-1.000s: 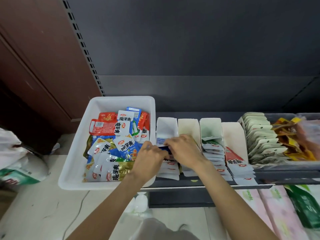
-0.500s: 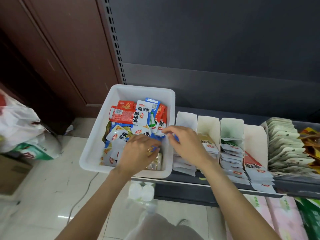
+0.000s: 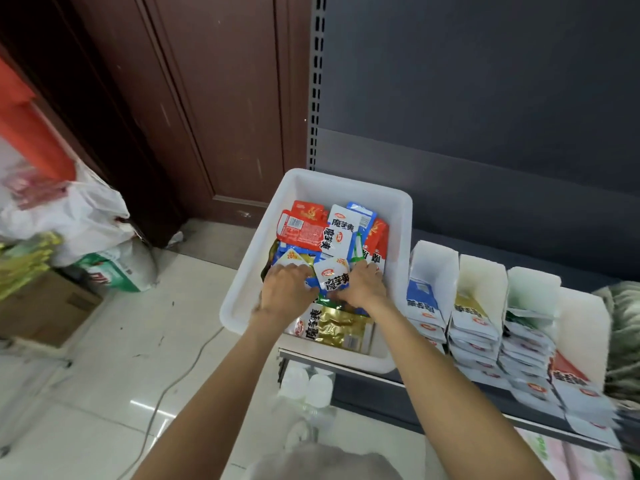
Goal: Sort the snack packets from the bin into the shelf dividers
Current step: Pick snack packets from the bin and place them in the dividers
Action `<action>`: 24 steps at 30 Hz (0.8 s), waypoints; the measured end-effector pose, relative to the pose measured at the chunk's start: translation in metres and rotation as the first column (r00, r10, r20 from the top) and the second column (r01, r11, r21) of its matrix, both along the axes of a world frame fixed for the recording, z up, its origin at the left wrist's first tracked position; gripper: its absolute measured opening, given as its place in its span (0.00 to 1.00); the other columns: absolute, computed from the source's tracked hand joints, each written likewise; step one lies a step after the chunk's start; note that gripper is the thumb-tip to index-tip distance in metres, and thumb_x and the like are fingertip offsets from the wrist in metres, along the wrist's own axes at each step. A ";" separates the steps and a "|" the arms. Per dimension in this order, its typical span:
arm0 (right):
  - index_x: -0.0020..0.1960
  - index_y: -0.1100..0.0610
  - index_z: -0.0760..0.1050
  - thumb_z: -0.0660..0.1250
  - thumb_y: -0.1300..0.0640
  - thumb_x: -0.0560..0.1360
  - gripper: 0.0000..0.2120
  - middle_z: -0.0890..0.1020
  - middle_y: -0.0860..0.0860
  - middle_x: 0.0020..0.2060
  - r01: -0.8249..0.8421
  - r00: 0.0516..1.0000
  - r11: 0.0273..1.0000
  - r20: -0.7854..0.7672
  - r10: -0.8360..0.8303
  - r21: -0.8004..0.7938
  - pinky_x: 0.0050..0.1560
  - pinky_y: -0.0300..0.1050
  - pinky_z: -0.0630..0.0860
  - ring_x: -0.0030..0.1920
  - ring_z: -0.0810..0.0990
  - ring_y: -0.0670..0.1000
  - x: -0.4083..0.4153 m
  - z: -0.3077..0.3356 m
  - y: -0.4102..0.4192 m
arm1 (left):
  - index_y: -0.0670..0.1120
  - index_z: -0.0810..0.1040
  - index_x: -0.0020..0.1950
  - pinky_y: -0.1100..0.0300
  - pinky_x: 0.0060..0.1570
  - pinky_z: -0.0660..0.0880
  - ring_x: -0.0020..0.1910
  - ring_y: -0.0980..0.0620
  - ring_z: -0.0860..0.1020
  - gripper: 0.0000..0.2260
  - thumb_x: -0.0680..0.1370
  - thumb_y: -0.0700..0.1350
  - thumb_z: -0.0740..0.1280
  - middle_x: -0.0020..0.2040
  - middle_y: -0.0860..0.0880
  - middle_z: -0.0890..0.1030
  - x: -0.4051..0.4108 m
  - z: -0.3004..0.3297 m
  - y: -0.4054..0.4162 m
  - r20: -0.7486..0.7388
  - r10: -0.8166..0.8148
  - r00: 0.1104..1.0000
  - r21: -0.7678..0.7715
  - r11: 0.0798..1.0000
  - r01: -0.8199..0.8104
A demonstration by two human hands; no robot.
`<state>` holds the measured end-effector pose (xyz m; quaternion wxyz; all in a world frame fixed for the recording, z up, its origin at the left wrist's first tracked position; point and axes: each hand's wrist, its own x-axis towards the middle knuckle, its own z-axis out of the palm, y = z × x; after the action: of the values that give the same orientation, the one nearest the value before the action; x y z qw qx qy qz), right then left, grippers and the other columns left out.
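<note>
The white bin stands on the left end of the shelf and holds several red, blue, white and gold snack packets. Both my hands are inside it, on the pile. My left hand and my right hand curl their fingers round a tilted blue-and-white packet between them. A gold packet lies near the bin's front wall. To the right stand white cardboard shelf dividers with rows of white packets in them.
A perforated shelf upright and a brown door rise behind the bin. White bags and a cardboard box sit on the tiled floor at left. A cable crosses the floor. Bottles stand under the shelf.
My right hand left the first divider and moved left into the bin beside my left hand. The camera view swung left and the bin now sits near the centre.
</note>
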<state>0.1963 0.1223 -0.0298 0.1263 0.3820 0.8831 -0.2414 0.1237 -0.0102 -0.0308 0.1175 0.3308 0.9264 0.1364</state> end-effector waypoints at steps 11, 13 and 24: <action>0.61 0.58 0.73 0.64 0.60 0.78 0.12 0.81 0.52 0.54 0.104 0.578 0.824 -0.641 -0.506 -0.557 0.40 0.33 0.74 0.46 0.81 0.46 0.034 0.056 -0.011 | 0.49 0.73 0.64 0.60 0.52 0.76 0.54 0.54 0.79 0.18 0.75 0.46 0.70 0.56 0.50 0.81 0.019 0.031 0.005 0.725 -0.173 0.667 0.547 0.733 -0.405; 0.59 0.56 0.74 0.62 0.60 0.79 0.09 0.83 0.50 0.51 -0.009 0.455 0.619 -0.555 -0.697 -0.785 0.41 0.38 0.77 0.45 0.82 0.44 0.051 0.071 -0.013 | 0.45 0.77 0.58 0.61 0.46 0.77 0.47 0.52 0.82 0.12 0.75 0.42 0.70 0.49 0.48 0.84 0.029 0.047 0.005 0.799 -0.267 0.539 0.553 0.679 -0.482; 0.46 0.50 0.73 0.66 0.64 0.76 0.09 0.84 0.43 0.40 0.137 0.263 0.882 -0.841 -0.472 -0.452 0.40 0.37 0.78 0.41 0.82 0.44 0.171 0.107 0.026 | 0.51 0.77 0.42 0.72 0.42 0.74 0.38 0.67 0.78 0.09 0.71 0.38 0.73 0.40 0.60 0.80 0.084 0.091 0.065 0.342 -0.443 0.828 0.728 0.682 0.064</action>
<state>0.3675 0.1484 0.0775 -0.4003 0.3132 0.6528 -0.5617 0.2074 0.0549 0.0605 0.2365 0.4336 0.6877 0.5320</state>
